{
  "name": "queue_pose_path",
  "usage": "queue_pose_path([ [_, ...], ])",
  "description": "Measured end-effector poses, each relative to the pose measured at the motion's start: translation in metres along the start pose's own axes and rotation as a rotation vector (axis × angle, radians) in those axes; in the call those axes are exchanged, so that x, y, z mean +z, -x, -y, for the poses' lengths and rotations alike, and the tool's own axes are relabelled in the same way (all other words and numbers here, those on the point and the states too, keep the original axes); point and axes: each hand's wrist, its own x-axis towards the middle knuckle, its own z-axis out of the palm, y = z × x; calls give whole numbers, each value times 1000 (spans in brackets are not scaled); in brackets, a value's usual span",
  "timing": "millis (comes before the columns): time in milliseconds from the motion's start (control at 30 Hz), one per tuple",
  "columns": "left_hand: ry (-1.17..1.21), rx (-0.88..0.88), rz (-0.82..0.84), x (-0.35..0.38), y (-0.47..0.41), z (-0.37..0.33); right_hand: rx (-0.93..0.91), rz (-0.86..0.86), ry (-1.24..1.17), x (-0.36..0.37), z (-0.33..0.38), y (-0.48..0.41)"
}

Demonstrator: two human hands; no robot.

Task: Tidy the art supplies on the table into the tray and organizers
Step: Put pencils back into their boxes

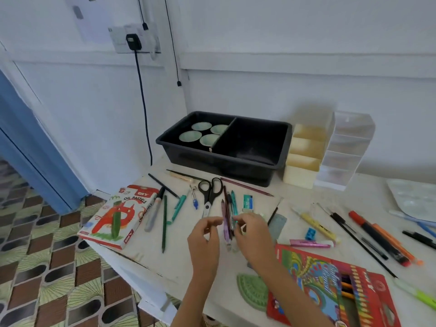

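– Currently, where is the right hand point(250, 234)?
– Over the middle of the worktop point(179, 263), at the near end of a bundle of pens and pencils point(226, 208). Thumb and forefinger are curled together and pinch the bundle. The other fingers are bent below them.
– And the left hand point(205, 234)?
– Just left of the same bundle, with fingers curled and the thumb and forefinger tips close together. Motion blur hides whether the tips touch a pencil or grip anything, so this cannot be told.
– Position of the bundle?
– It points away from the person, between the scissors point(210, 192) on the left and a small teal box point(247, 202) on the right. Its far ends lie beside the scissor handles. Whether the near end is raised off the worktop cannot be told.
– Receptacles?
– A black tray point(221, 159) stands at the back of the worktop, split into two compartments, with four green dishes point(203, 134) in the left one. A cream organizer point(304, 159) stands just beside the tray's right wall, and a clear organizer point(346, 149) stands beside that.
– Other loose items?
– An oil pastels box point(118, 213) lies at the left edge. A coloured pencil box point(335, 286) lies at near right, with a green protractor point(254, 291) against its left side. A blue sharpener point(311, 233) lies near the right hand
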Motion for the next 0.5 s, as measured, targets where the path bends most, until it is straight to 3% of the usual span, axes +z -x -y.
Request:
queue_pose_path([
  [233,-27,-6,32,-14,-35,19,75,97,509,30,16,-32],
  [500,-29,10,70,-9,-64,27,255,28,543,45,20,-31],
])
